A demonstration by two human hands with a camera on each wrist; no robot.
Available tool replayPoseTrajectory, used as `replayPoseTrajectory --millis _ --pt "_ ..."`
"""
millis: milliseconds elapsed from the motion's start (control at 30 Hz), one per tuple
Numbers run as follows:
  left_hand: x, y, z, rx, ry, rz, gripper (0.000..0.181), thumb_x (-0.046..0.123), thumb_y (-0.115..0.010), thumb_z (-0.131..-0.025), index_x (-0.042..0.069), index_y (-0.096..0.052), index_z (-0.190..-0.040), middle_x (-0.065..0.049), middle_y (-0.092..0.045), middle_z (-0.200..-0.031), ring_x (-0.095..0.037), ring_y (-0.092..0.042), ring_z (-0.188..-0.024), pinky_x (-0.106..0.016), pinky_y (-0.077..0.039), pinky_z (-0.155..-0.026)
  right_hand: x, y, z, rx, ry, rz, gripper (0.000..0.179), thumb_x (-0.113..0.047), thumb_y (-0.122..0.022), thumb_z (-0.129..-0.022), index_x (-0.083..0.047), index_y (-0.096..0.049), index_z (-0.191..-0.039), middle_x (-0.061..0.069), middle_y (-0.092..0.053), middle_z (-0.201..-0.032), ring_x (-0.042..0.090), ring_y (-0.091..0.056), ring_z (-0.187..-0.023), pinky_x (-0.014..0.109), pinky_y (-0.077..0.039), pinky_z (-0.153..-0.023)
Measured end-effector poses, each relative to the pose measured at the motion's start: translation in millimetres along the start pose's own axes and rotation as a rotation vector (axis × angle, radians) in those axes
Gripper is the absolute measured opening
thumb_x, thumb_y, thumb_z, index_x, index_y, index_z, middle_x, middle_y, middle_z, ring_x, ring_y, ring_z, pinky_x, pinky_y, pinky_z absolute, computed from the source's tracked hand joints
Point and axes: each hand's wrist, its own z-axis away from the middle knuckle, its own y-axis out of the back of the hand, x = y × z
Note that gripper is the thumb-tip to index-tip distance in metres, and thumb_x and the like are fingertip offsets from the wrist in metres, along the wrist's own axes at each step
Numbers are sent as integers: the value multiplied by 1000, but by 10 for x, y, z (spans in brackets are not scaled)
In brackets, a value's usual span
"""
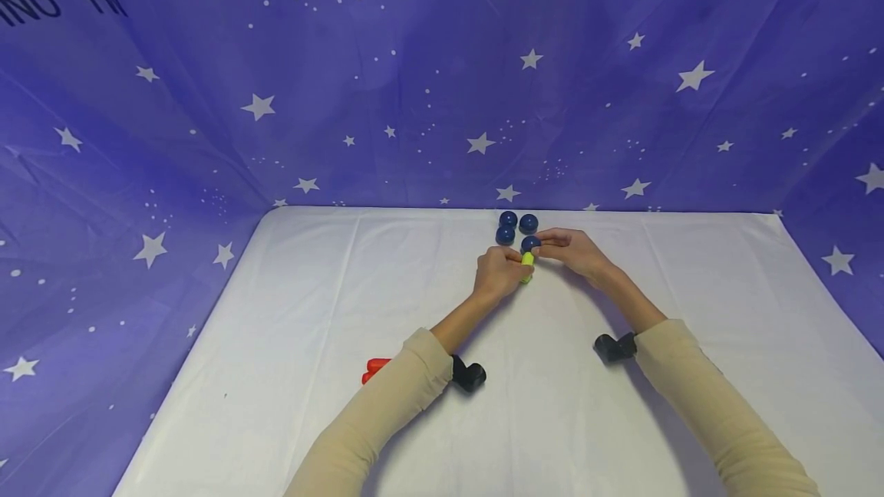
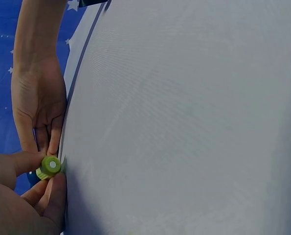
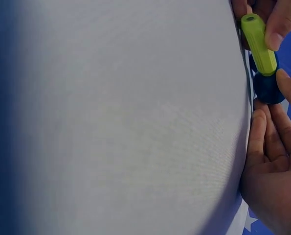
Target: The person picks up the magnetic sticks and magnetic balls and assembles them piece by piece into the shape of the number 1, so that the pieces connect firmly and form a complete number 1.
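— Left hand [image 1: 499,273]?
— Pinches a yellow-green ribbed rod [image 1: 527,267] between thumb and fingers.
— Right hand [image 1: 572,251]?
— Holds a blue ball [image 1: 530,244] by thumb and fingertips, at the rod's far end.
— Just beyond?
— Three more blue balls [image 1: 506,235], grouped near the white tablecloth's [image 1: 290,313] far edge.
— Nearer the sleeves?
— Two black bent pieces [image 1: 470,376], one beside each; red pieces [image 1: 377,366], partly hidden by the left sleeve [image 1: 387,405].
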Motion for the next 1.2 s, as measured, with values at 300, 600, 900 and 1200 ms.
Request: replayPoseTrajectory --millis 300,600,900,1200 --pt "0 32 20 3 -1 11 20 22 -82 -82 4 -77 -91 2 -71 -78 -9 -61 -73 -21 -47 -64 33 15 -38 36 16 53 53 -33 -77 -89 -3 -64 -131 19 -61 -133 35 -49 -131 52 -30 -112" --pt "-39 76 35 -20 -3 56 20 25 -79 -86 5 -77 -88 6 -67 -72 -6 -55 -67 -20 -43 -59 49 89 -39 1 16 84 59 -38 -74 -91 -3 -60 -136 19 -52 -143 39 -42 -135 58 -28 -111" --pt "-60 94 42 -9 -18 75 16 20 -77 -88 5 -77 -86 8 -62 -62 -4 -51 -56 -18 -39 -54 73 303 -7 8 1 204 62 -42 -70 -93 -2 -56 -139 22 -49 -145 42 -41 -136 59 -34 -107" --pt "-86 85 37 10 -22 83 11 17 -77 -86 6 -76 -85 6 -64 -61 -5 -53 -55 -19 -40 -56 100 427 -3 13 24 213 58 -38 -69 -95 -1 -56 -139 23 -50 -144 44 -43 -133 57 -40 -103"
